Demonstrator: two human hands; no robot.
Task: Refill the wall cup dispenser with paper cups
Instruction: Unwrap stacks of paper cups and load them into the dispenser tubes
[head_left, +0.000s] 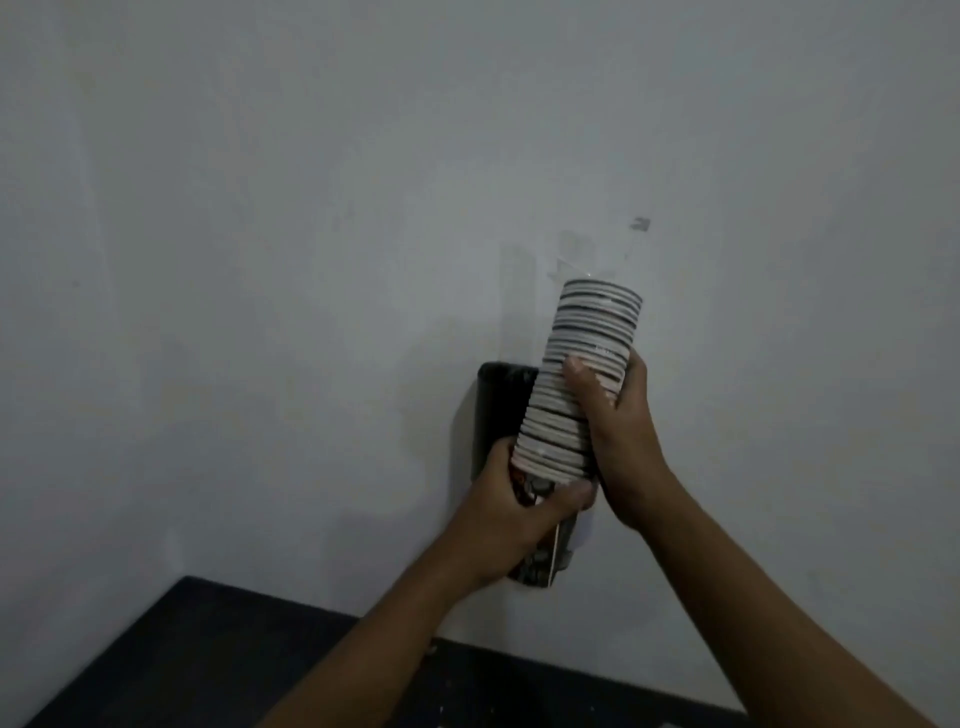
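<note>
Both hands, left hand low and right hand midway, have fingers clenched around a light, crushable, bendy stack of paper cups beside the wall dispenser.

Pale wall; perhaps a dark table.

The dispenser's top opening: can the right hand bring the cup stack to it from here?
Probably yes. The right hand and left hand grip the cup stack just in front of the dark dispenser, with only bare wall around. The opening itself is hard to see.
</note>
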